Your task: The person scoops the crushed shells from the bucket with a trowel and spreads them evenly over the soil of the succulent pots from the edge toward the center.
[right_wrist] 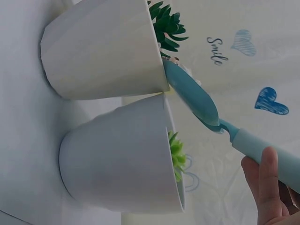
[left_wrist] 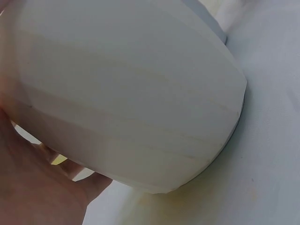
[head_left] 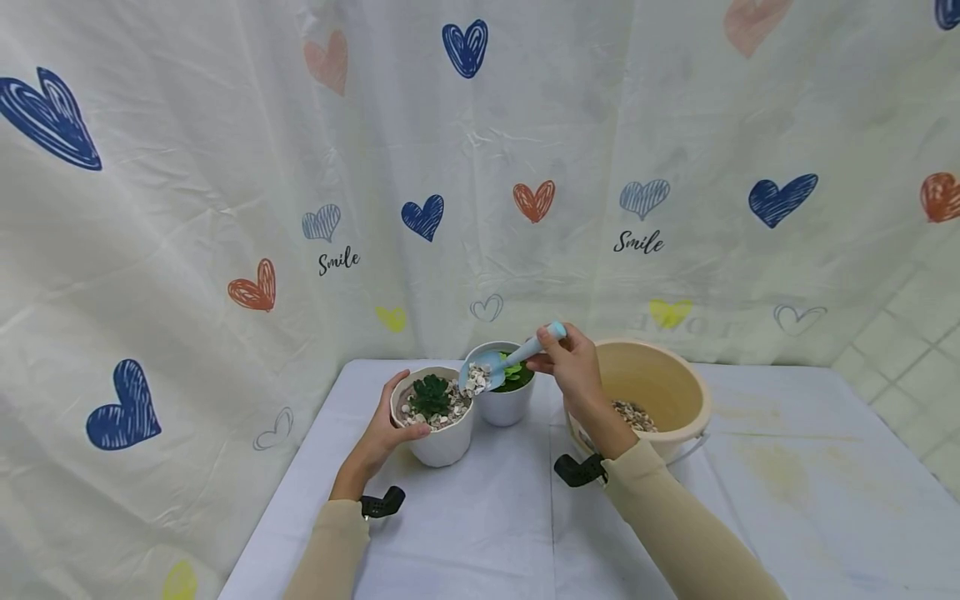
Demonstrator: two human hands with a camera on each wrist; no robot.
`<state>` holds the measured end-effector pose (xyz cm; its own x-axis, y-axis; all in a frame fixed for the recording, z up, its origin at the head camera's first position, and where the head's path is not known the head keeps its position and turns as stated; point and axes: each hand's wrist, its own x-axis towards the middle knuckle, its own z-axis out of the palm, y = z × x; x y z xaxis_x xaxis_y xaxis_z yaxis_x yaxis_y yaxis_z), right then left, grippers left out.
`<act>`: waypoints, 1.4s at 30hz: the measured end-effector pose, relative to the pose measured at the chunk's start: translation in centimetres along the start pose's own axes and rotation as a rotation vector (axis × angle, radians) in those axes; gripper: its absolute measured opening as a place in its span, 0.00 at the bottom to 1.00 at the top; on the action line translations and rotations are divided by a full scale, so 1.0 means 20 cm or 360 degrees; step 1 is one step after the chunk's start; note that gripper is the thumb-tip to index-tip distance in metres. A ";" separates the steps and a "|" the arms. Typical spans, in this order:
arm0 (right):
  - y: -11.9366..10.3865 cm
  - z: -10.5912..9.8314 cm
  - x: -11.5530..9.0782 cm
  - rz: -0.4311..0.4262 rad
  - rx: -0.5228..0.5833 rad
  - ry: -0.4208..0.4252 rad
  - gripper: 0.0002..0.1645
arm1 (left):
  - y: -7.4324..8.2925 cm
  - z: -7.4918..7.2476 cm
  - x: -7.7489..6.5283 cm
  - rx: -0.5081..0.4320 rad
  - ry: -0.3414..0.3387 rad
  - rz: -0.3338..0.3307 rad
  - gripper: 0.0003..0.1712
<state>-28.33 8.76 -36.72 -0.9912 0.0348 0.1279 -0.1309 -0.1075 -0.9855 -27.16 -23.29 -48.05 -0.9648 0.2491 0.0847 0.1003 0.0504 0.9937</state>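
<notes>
My left hand (head_left: 386, 433) grips the near white pot (head_left: 442, 447) around its left side, thumb near the rim. Inside that pot stands a dark green succulent (head_left: 431, 395) among pale pebbles. My right hand (head_left: 572, 367) holds a light blue trowel (right_wrist: 194, 96) by its handle, with pebbles (head_left: 477, 380) in its scoop. The scoop's tip is at the near pot's rim, as the right wrist view shows. Behind it stands a second white pot (right_wrist: 119, 157) with a bright green plant (right_wrist: 176, 154). In the left wrist view the near pot's wall fills most of the frame.
A cream bucket (head_left: 678, 400) with a wire handle stands right of the pots, under my right forearm. Pebbles (head_left: 634, 416) lie on its bottom. A white cloth (head_left: 495, 517) covers the table, and a heart-patterned curtain (head_left: 480, 125) hangs behind.
</notes>
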 end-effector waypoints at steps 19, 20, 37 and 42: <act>0.01 -0.01 0.00 -0.0027 0.0053 0.0030 0.18 | -0.01 0.00 -0.01 0.0010 0.0045 0.0017 0.61; 0.01 -0.01 0.00 -0.0027 0.0055 0.0034 0.17 | -0.01 0.00 -0.01 -0.0004 0.0035 0.0024 0.61; 0.02 -0.01 0.01 -0.0017 0.0077 0.0053 0.15 | -0.03 -0.04 -0.01 -0.0040 -0.0051 0.0081 0.54; 0.02 -0.01 0.01 -0.0017 0.0054 0.0036 0.21 | -0.04 -0.06 0.00 -0.0066 -0.0125 0.0127 0.51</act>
<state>-28.56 8.93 -37.13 -0.9891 0.0584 0.1355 -0.1425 -0.1407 -0.9797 -27.45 -24.42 -48.84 -0.9320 0.3256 0.1595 0.1644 -0.0126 0.9863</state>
